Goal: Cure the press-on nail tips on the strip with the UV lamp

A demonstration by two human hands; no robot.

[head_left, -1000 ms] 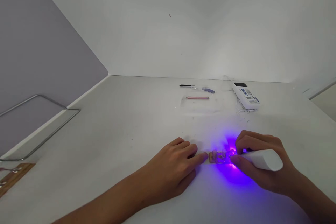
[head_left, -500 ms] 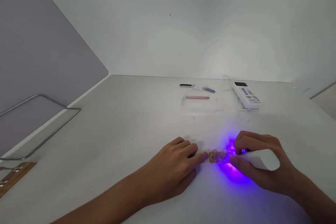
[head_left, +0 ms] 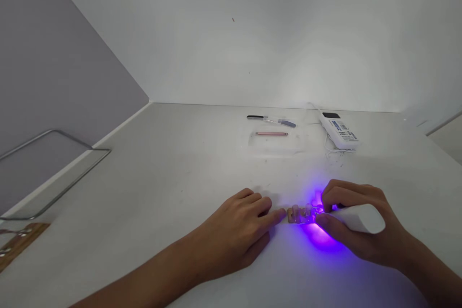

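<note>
My right hand (head_left: 364,224) is closed around a white handheld UV lamp (head_left: 364,219), tilted with its lit end down to the left. Violet light from it falls on a short row of small clear and tan pieces (head_left: 298,215), which look like nail tips on a stand. The row's right end is lost in the glare and behind my fingers. My left hand (head_left: 241,228) lies on the table, its index finger stretched out to the left end of the row. Its other fingers are bent and hold nothing that I can see.
Farther back lie a pink pen-like stick (head_left: 271,133), a slim black-handled tool (head_left: 255,117) and a white device with a dark screen (head_left: 339,130) and cable. At the left are a bent metal wire frame (head_left: 77,183) and a wooden board with metal clips (head_left: 23,245).
</note>
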